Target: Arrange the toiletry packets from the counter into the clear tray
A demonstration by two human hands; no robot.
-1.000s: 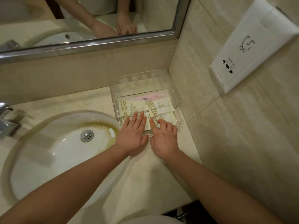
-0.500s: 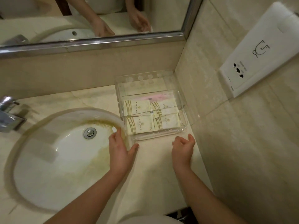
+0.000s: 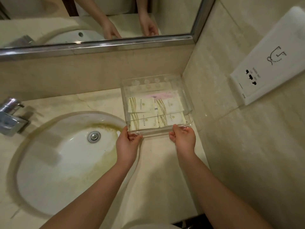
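Note:
The clear tray point(image 3: 156, 133) stands on the counter in the corner by the right wall. Inside it lie several cream toiletry packets point(image 3: 140, 104) with gold stripes, side by side in two rows, and a pink-tinted packet point(image 3: 158, 95) behind them. My left hand point(image 3: 127, 144) grips the tray's near left corner, thumb on the front wall. My right hand point(image 3: 183, 138) grips the near right corner, fingers curled round the rim.
A stained white oval sink point(image 3: 66, 154) with a metal drain point(image 3: 94, 136) fills the counter's left. A chrome tap point(image 3: 9, 116) stands at far left. A framed mirror point(image 3: 99, 45) runs behind. A white socket plate point(image 3: 267, 70) hangs on the right wall.
My hands came off the packets, drew back to the counter in front of the tray, then took hold of the tray's two near corners.

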